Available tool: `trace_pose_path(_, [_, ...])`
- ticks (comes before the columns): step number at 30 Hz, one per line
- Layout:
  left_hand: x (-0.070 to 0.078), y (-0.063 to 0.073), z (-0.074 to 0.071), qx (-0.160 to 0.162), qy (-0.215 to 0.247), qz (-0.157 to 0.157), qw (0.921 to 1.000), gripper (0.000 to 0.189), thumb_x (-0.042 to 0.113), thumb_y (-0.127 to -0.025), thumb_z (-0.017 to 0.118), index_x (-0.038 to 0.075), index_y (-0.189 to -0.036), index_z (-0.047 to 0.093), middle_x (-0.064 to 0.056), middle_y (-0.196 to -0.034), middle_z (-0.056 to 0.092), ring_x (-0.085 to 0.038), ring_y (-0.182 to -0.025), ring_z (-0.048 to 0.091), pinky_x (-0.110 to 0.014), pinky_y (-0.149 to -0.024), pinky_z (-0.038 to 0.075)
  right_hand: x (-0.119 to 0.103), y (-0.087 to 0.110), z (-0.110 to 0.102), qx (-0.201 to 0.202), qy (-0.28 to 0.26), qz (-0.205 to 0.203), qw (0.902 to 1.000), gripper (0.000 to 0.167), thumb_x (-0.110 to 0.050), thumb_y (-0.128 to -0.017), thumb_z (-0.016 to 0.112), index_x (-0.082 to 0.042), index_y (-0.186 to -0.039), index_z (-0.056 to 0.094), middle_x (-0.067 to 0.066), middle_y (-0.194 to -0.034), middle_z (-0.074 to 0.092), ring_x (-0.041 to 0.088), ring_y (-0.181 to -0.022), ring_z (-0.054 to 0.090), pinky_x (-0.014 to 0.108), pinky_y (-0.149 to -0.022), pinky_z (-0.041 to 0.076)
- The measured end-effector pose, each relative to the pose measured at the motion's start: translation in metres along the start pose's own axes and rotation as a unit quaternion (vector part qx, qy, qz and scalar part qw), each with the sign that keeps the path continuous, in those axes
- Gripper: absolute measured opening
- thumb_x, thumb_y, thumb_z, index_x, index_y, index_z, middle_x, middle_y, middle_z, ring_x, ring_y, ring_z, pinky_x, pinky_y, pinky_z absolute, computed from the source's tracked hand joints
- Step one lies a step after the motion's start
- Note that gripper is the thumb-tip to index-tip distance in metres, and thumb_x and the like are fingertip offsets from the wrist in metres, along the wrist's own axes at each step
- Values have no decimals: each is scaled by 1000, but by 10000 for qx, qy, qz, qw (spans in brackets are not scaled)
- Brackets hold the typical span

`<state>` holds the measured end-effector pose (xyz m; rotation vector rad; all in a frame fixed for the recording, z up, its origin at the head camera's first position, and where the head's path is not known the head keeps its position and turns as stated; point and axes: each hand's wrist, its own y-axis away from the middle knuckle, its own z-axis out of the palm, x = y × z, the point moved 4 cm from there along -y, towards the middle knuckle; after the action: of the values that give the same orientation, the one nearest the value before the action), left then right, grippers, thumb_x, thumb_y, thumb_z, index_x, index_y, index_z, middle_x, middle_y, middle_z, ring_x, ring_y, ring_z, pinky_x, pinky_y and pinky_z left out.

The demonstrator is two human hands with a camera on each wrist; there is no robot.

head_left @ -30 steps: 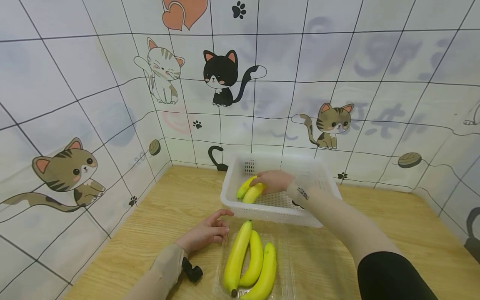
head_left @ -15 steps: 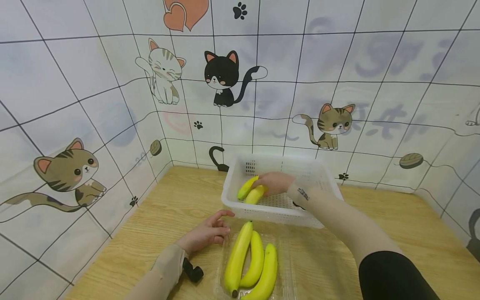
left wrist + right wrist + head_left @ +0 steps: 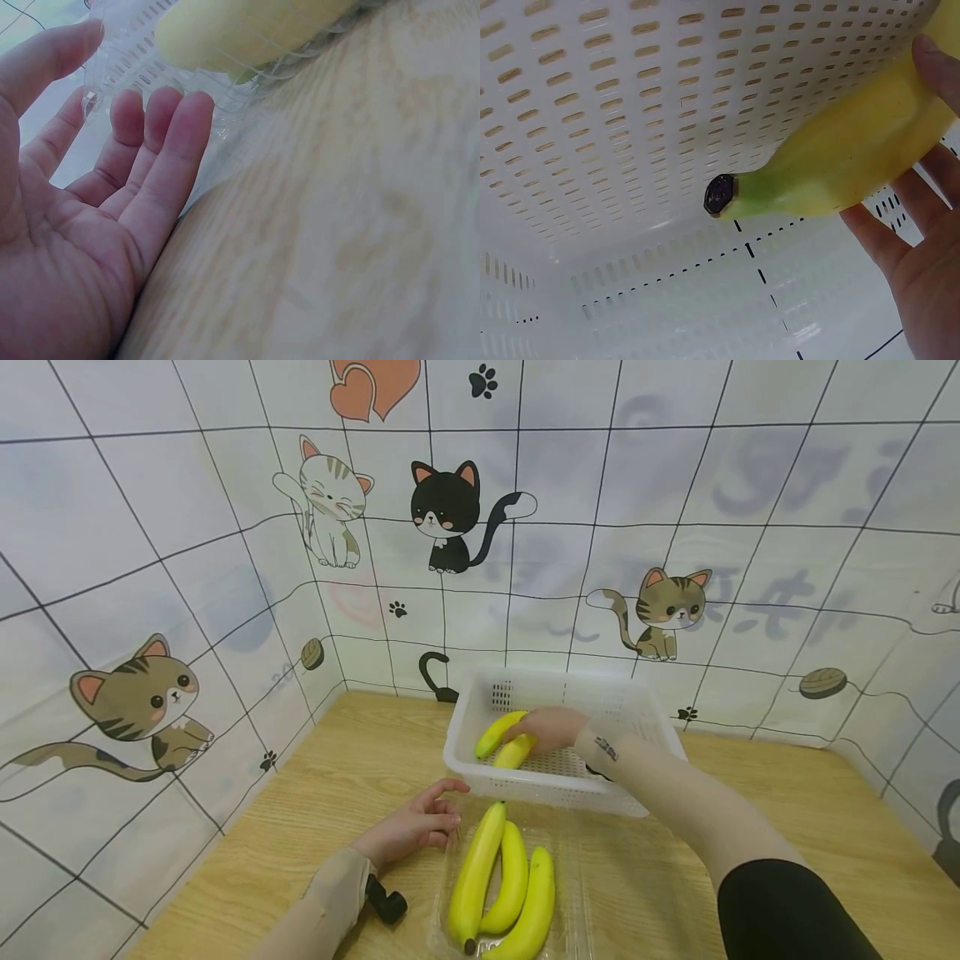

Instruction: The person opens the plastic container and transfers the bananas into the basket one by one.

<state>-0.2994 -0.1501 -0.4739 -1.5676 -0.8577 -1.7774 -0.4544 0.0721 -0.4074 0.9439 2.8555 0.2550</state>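
In the white basket (image 3: 510, 783), my right hand (image 3: 551, 729) grips a banana (image 3: 513, 752). The right wrist view has the thumb over this banana (image 3: 847, 154) and the fingers beneath it, its dark-tipped end pointing away from the palm. Another banana (image 3: 497, 733) lies just left of it in the basket. My left hand (image 3: 411, 827) lies beside a clear plastic container (image 3: 572, 893), fingers loosely bent and fingertips right at its edge. Inside the container are three bananas: a long one (image 3: 477, 877) at left, one in the middle (image 3: 510, 881) and one at right (image 3: 532, 902).
The basket stands at the back of a wooden table (image 3: 330, 777), close to the wall (image 3: 540, 610) with printed cats. The container sits directly in front of it. A small black device (image 3: 386, 903) is strapped at the left wrist.
In the basket, the right hand and its banana have shifted slightly to the right, uncovering more of the banana beside it. The left hand stays in place.
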Motion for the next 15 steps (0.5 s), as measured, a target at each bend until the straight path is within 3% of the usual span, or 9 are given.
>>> trace_pose_path(10, [0, 0, 0, 45, -13, -52, 10000, 53, 14, -95, 63, 13, -141, 36, -7, -96, 51, -17, -81, 56, -31, -72, 49, 1, -2, 1, -112, -39, 100, 9999, 46, -27, -87, 74, -29, -131, 61, -5, -129, 61, 22, -119, 54, 43, -102, 40])
trace_pose_path(15, [1, 0, 0, 26, -4, -40, 10000, 54, 15, -95, 63, 14, -141, 36, -7, -97, 51, -16, -81, 56, -30, -72, 49, 1, 0, -1, 55, 83, 85, 9999, 46, -21, -86, 75, -24, -130, 62, -2, -128, 62, 23, -119, 55, 44, -101, 41])
